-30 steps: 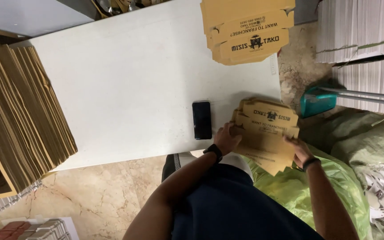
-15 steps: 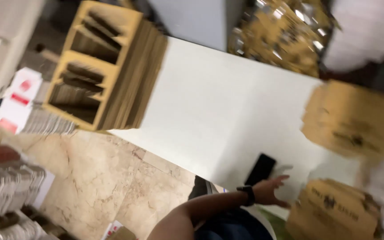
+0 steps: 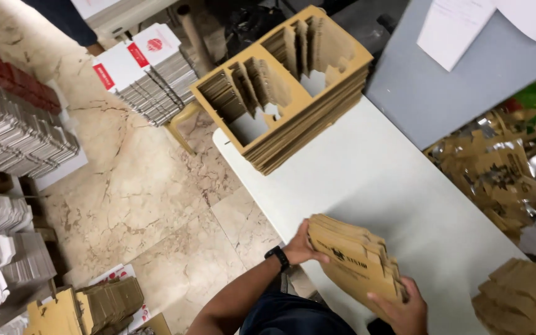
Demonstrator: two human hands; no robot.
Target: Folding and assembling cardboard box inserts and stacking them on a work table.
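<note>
bundle of flat cartons held over the table edge

both hands grip one bundle (image 3: 358, 263): left hand (image 3: 302, 248) curled round its near end, right hand (image 3: 401, 304) under its low corner. it rests at the table's (image 3: 373, 180) near edge. tilted so, sheets could fan out and slide floorward. one scrap stack (image 3: 286, 87) sits beyond; two hands, one watch (image 3: 276, 255).

Arms were left bare, no sleeves seen. Black wristband w/ watch (image 3: 276, 256) was worn just behind left hand (image 3: 299, 248) fingers; dark navy top.
</note>
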